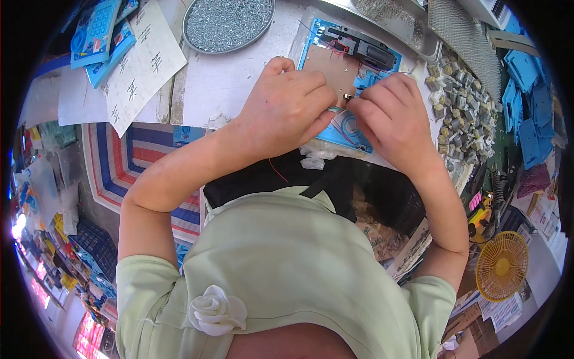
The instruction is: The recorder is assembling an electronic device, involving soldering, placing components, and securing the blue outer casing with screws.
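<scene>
A blue plastic housing lies open on a white-topped workbench at 1 o'clock in the view. In it sits a brown circuit board, with a long black module toward the board's 2 o'clock side and thin red wires between. The left hand reaches over the board's 7 o'clock corner, fingers curled and thumb extended; the right hand bends its fingers in at 4 o'clock. Whether either grasps anything is hidden. Outward: a round dish of screws at 11 o'clock, piled small metal components at 2, and a yellow fan at 4.
</scene>
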A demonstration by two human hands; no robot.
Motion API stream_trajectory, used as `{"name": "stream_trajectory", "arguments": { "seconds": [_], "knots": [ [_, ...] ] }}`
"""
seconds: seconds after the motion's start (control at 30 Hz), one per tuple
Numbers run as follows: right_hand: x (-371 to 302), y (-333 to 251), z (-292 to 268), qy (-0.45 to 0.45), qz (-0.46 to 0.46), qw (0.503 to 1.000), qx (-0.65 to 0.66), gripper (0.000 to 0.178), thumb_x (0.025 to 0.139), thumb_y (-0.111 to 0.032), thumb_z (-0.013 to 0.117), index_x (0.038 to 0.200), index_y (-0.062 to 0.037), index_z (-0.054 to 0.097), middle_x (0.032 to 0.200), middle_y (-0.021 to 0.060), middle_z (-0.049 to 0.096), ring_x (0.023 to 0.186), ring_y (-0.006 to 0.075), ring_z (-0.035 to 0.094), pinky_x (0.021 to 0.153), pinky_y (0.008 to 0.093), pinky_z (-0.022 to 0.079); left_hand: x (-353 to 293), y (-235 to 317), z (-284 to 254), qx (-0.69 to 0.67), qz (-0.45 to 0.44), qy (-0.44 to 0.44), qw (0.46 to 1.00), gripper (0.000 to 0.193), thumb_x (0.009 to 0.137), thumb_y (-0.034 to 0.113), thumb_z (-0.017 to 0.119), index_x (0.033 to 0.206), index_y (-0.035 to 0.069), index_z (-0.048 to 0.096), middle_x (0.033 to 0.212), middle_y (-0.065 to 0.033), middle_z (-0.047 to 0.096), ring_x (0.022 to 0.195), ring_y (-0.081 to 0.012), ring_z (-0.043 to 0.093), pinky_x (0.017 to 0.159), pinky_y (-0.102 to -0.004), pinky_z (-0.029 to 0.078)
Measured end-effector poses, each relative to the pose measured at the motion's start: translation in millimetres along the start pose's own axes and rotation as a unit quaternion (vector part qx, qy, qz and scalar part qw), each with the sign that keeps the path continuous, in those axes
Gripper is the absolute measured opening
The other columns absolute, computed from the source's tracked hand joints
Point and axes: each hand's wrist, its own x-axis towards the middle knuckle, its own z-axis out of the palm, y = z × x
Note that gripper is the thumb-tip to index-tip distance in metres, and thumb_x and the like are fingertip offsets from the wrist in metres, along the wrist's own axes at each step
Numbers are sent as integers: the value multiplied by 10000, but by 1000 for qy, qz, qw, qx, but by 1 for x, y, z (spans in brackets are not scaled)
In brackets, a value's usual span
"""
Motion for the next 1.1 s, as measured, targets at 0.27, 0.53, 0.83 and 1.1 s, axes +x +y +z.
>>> {"name": "stream_trajectory", "arguments": {
  "seconds": [0.27, 0.53, 0.83, 1.1],
  "knots": [
    [-8, -15, 12, 51, 76, 996, -8, 179, 721, -116, 750, 873, -69, 670, 847, 45, 596, 825, 250, 577, 809, 409, 471, 3, 6, 3, 55, 12, 3, 998, 170, 780, 158, 779, 866, 107, 643, 805, -34, 570, 757, -215, 621, 822, -407, 410],
    [5, -23, 6, 19, 34, 996, -84, 90, 703, -150, 665, 746, -81, 625, 774, 38, 532, 826, 229, 549, 800, 387, 462, 4, 2, 3, 71, 47, 3, 996, 196, 738, 105, 793, 849, 92, 632, 794, -39, 575, 745, -219, 606, 806, -403, 417],
    [22, -10, 1, -41, -93, 992, -75, 54, 674, -148, 670, 706, -105, 670, 774, 17, 548, 853, 200, 560, 802, 369, 464, 4, 1, 0, 76, 45, -3, 996, 210, 729, 115, 794, 827, 85, 612, 784, -39, 554, 736, -218, 596, 815, -397, 418],
    [6, -5, 7, -2, -59, 998, -36, 112, 724, -151, 658, 811, -80, 664, 819, 24, 568, 851, 210, 578, 798, 363, 471, 2, -4, 3, 41, 52, 34, 997, 165, 764, 111, 798, 825, 90, 647, 761, -29, 574, 708, -210, 595, 819, -386, 422]
  ]
}}
